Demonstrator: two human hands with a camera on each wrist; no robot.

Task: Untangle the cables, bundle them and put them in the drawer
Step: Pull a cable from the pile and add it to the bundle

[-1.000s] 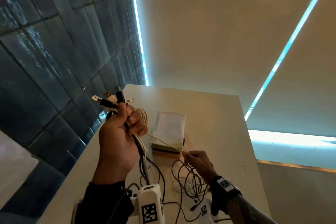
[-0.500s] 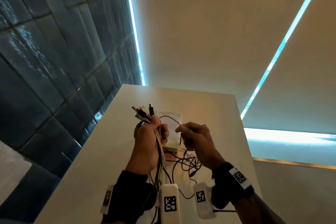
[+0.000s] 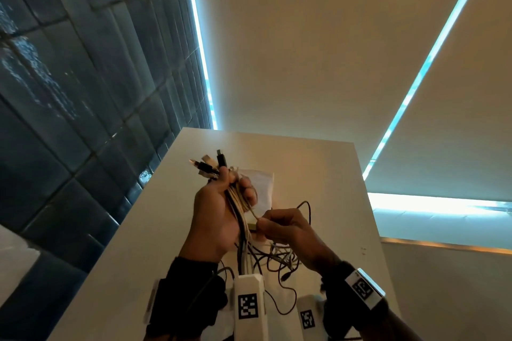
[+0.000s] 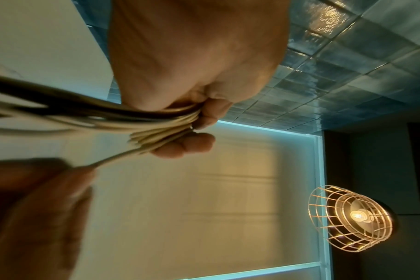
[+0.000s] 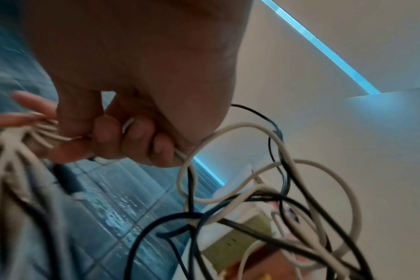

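My left hand (image 3: 219,213) grips a bundle of white and black cables (image 3: 240,202) upright over the table, plugs (image 3: 210,165) sticking out above the fist. In the left wrist view the fingers (image 4: 187,145) curl round the cable bundle (image 4: 156,130). My right hand (image 3: 285,227) sits just right of it and pinches one white cable (image 3: 253,213) running from the bundle. The right wrist view shows that white cable (image 5: 228,130) passing through the curled fingers (image 5: 132,138), with black and white loops (image 5: 264,199) hanging tangled below. No drawer is in view.
The white table (image 3: 318,169) runs away from me, with a small stack of boxes (image 3: 263,188) behind my hands. Dark tiled wall (image 3: 69,91) at the left, pale wall ahead. A wire-cage lamp (image 4: 350,221) glows in the left wrist view.
My right hand has dropped lower and nearer, drawing the white cable down from the bundle. My left hand keeps its grip and has barely shifted.
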